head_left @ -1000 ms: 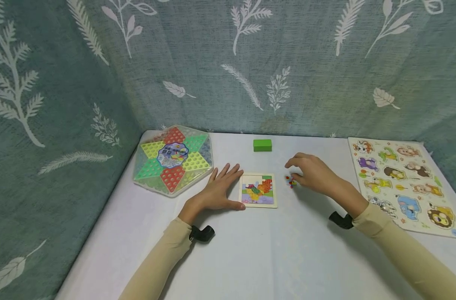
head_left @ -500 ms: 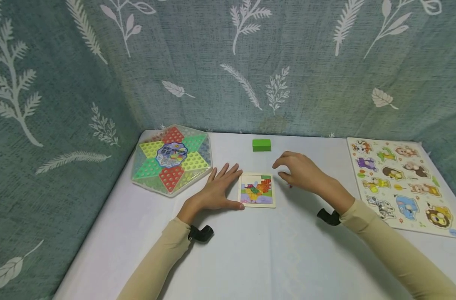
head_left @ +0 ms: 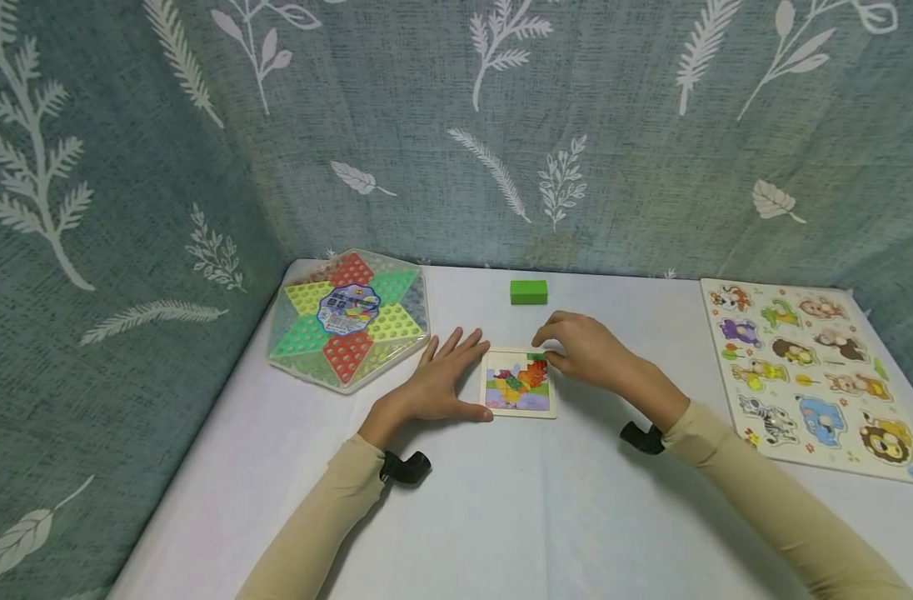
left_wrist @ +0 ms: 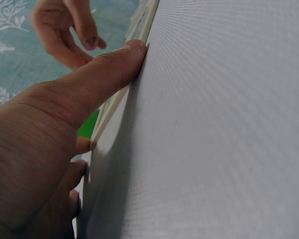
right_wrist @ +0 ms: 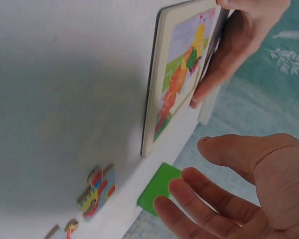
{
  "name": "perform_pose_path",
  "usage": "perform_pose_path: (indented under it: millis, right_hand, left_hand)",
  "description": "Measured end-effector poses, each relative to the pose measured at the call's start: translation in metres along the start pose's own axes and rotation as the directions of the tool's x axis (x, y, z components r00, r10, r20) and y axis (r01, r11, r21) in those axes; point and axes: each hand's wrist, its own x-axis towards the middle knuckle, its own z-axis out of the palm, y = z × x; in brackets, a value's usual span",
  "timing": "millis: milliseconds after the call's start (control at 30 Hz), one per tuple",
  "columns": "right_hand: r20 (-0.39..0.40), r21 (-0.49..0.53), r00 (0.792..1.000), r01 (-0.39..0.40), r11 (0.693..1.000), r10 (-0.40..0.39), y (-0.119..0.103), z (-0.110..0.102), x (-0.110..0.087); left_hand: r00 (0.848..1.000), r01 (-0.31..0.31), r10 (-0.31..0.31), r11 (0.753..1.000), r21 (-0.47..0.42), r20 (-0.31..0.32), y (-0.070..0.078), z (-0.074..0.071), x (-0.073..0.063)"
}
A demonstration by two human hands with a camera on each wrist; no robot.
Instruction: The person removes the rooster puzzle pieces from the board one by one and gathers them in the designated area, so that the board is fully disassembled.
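A small square jigsaw puzzle (head_left: 526, 413) in a pale wooden frame lies on the white table, its colourful animal picture showing a bare pale area along the top. My left hand (head_left: 436, 390) rests at its left side with fingers spread, the thumb (left_wrist: 132, 50) against the frame's edge. Over the top right corner of the frame hovers my right hand (head_left: 591, 352), fingers bent. In the right wrist view a gap shows between its thumb (right_wrist: 224, 149) and fingers, with nothing in it. Loose puzzle pieces (right_wrist: 97, 193) lie on the table close by; in the head view this hand hides them.
A green block (head_left: 528, 292) sits behind the puzzle. At the back left is a hexagonal Chinese checkers set (head_left: 349, 321) in clear packaging. A large animal puzzle board (head_left: 794, 379) lies on the right. A leaf-patterned curtain (head_left: 426, 125) closes off the back and left.
My right hand has moved left from beside the loose pieces to the puzzle's top right corner. The left hand stays where it was at the frame.
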Motion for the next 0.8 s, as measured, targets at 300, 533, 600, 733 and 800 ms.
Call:
perform_pose_path:
  millis: [300, 533, 600, 733, 800]
  right_hand:
    - [-0.005, -0.01, 0.999, 0.038, 0.999, -0.039, -0.004, 0.013, 0.006]
    - [0.017, -0.008, 0.999, 0.036, 0.999, -0.036, -0.004, 0.02, 0.007]
    - [0.028, -0.004, 0.999, 0.029, 1.0, -0.029, -0.005, 0.022, 0.007]
    - [0.041, -0.008, 0.999, 0.03, 1.0, -0.03, -0.005, 0.025, 0.006]
    - [0.043, -0.017, 0.998, 0.039, 0.999, -0.038, -0.004, 0.027, 0.007]
  left_hand:
    - [1.0, 0.007, -0.007, 1.0, 0.009, 0.003, -0.001, 0.0, 0.0]
    - [1.0, 0.004, -0.004, 1.0, 0.018, 0.003, 0.0, 0.001, 0.001]
    - [1.0, 0.006, -0.006, 1.0, 0.021, 0.003, 0.0, 0.001, 0.001]
    - [1.0, 0.008, -0.009, 1.0, 0.023, 0.003, 0.0, 0.001, 0.0]
    - [1.0, 0.007, -0.007, 1.0, 0.021, 0.001, 0.0, 0.0, 0.0]
